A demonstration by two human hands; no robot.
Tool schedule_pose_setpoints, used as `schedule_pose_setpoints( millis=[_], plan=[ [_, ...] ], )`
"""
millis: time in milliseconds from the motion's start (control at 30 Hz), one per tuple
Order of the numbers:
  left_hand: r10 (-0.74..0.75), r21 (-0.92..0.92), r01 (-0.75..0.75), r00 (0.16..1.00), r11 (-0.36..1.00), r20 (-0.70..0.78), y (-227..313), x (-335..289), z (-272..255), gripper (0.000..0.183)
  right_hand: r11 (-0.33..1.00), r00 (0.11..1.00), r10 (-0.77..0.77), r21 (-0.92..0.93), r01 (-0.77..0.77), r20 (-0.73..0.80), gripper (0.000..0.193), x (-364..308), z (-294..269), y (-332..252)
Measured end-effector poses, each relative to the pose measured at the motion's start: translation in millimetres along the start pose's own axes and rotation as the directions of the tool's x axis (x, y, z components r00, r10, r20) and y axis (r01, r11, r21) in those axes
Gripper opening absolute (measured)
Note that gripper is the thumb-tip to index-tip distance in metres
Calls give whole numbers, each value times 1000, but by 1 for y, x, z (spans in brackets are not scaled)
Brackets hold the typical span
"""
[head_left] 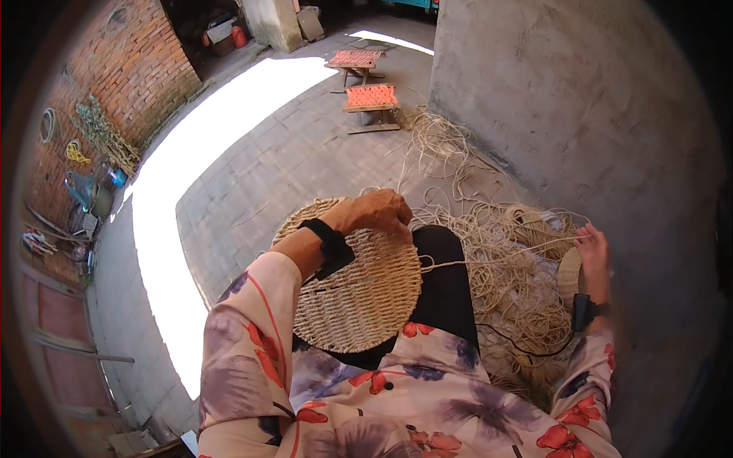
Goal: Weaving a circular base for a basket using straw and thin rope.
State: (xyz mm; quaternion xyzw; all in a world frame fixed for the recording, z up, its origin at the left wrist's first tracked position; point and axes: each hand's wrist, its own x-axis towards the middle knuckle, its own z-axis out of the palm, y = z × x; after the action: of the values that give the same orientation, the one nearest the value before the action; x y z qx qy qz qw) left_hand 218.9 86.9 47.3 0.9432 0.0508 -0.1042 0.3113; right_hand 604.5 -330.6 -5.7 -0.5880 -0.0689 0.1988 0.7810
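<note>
A round mat [359, 298] of woven straw-coloured cord lies tilted across my lap. My left hand [379, 211] is closed at its far right rim, fingers curled down over the edge; the fingertips are partly hidden. Out to the right, my right hand [593, 248] pinches a thin cord [527, 250] between thumb and fingers. That cord runs taut leftward over the dark cloth on my knee to the mat's right edge. Below and beside the right hand spreads a big tangled heap of the same cord [504, 282].
Coiled cord rolls [531, 225] sit in the heap. A plastered wall [580, 99] rises at the right. Two folding stools with orange woven seats [372, 96] stand ahead on the paved floor [252, 183]. Along the brick wall [130, 69] at left lie buckets and dried plants.
</note>
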Motion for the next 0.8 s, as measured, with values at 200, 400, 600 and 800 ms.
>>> schedule_pose_setpoints(
  millis=[200,400,600,800],
  plan=[
    [362,151,-329,827,932,-431,25,0,3,36,959,943,32,-276,65,332,22,-77,121,16],
    [343,-168,-465,812,869,-471,141,-35,3,42,985,597,167,-162,-61,784,15,-208,228,-28],
    [23,-453,-104,983,885,-183,67,-127,-22,40,827,800,255,-551,110,543,13,-129,140,2],
    [-326,-564,163,924,810,-200,35,-221,-34,34,-59,980,-161,-992,108,116,11,-43,-3,87]
  ],
)
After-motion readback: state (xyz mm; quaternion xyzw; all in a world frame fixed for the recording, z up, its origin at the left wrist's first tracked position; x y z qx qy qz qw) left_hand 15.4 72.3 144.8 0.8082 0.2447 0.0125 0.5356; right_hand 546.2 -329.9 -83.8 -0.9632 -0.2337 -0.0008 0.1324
